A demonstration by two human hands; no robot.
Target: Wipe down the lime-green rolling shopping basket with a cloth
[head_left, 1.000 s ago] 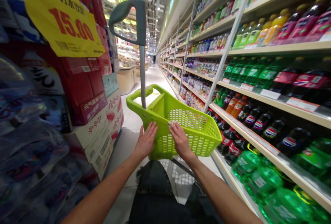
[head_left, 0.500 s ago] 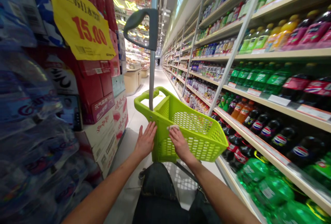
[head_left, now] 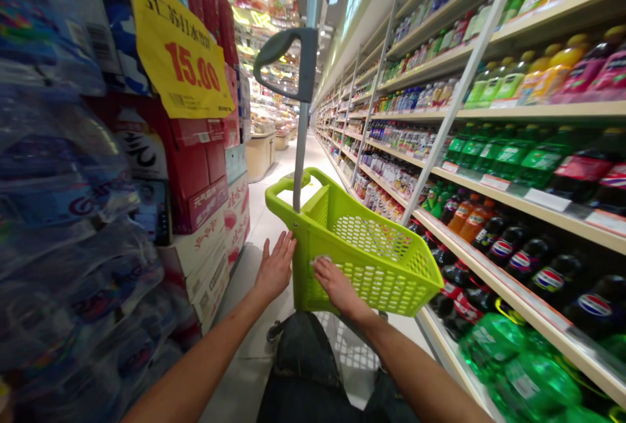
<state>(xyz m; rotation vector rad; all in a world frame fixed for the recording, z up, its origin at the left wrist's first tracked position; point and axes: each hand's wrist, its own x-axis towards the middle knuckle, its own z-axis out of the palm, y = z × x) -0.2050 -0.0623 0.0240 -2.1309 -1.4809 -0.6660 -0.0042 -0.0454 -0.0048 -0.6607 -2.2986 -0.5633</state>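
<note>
A lime-green rolling shopping basket (head_left: 337, 240) stands in front of my knees, its grey pull handle (head_left: 288, 63) drawn up on a long pole. My left hand (head_left: 274, 266) is open, fingers stretched out along the basket's left end wall, seemingly resting against it. With my right hand (head_left: 335, 285) I press a small crumpled white tissue (head_left: 321, 260) to the long perforated side. Only the tissue's upper edge shows past my fingertips; the rest lies under the hand. The inside of the basket is partly visible through its open top.
Drink shelves (head_left: 518, 195) with several rows of bottles run down the right. On the left stand shrink-wrapped water packs (head_left: 83, 201), stacked cartons (head_left: 200, 169) and a yellow price sign (head_left: 183, 45). A pale tiled aisle (head_left: 283, 156) stretches ahead.
My right hand and the tissue have slid down and a little left along the basket's side. My left hand stays by the end wall. The whole view has shifted slightly.
</note>
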